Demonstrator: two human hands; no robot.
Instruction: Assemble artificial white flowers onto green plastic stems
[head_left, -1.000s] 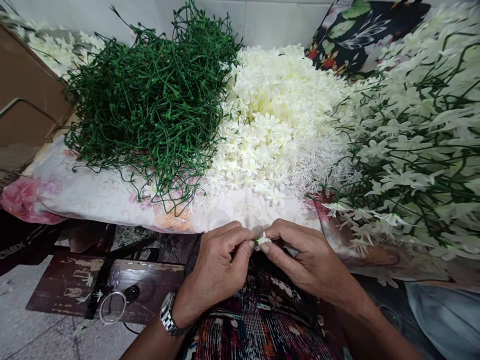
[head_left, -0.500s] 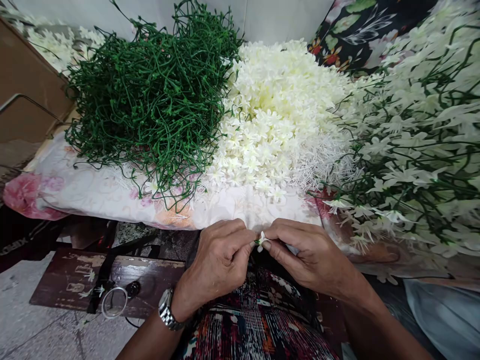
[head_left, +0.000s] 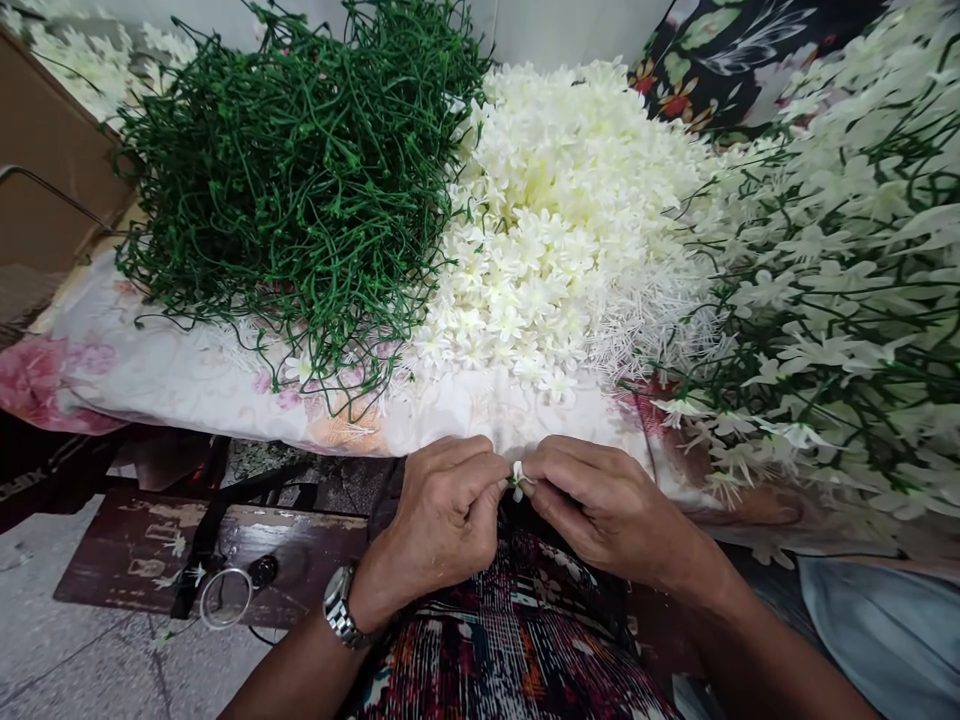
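Left hand [head_left: 442,510] and right hand [head_left: 600,505] meeting fingertip to fingertip above the lap, both pinched shut on one small white flower [head_left: 517,478]. Caught exactly between them, neither hand nearer; short green stem [head_left: 511,484] pointing toward the left fingertips, petals toward the right. Well beyond on the counter [head_left: 187,385]: green stem pile [head_left: 300,190] left, loose white blossoms [head_left: 555,220] straight ahead.

White flower [head_left: 517,478] now deeper between fingertips.
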